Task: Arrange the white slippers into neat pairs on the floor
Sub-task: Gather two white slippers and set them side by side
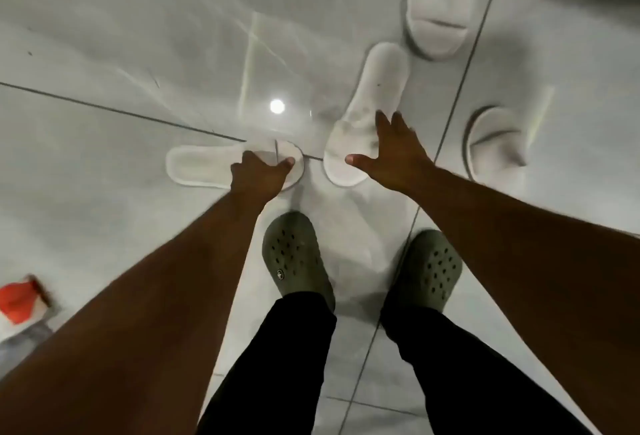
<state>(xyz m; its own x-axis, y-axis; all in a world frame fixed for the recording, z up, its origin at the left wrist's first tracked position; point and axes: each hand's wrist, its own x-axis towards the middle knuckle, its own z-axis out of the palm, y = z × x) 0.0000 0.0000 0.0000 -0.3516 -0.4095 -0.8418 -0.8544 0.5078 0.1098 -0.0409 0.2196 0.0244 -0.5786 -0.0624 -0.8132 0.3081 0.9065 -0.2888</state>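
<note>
Several white slippers lie scattered on the glossy grey tiled floor. One slipper [204, 166] lies sideways at centre left, and my left hand [258, 175] grips its toe end. A second slipper [367, 112] points away from me at centre. My right hand [398, 154] hovers over its right side with fingers spread, holding nothing. A third slipper [441, 5] lies at the top right. A fourth slipper [495, 143] sits at the right, beyond my right forearm.
My two feet in olive green clogs [294, 258] [433, 268] stand just below the slippers. A red and white object [20, 299] lies at the left edge. Dark grout lines cross the floor [138, 36].
</note>
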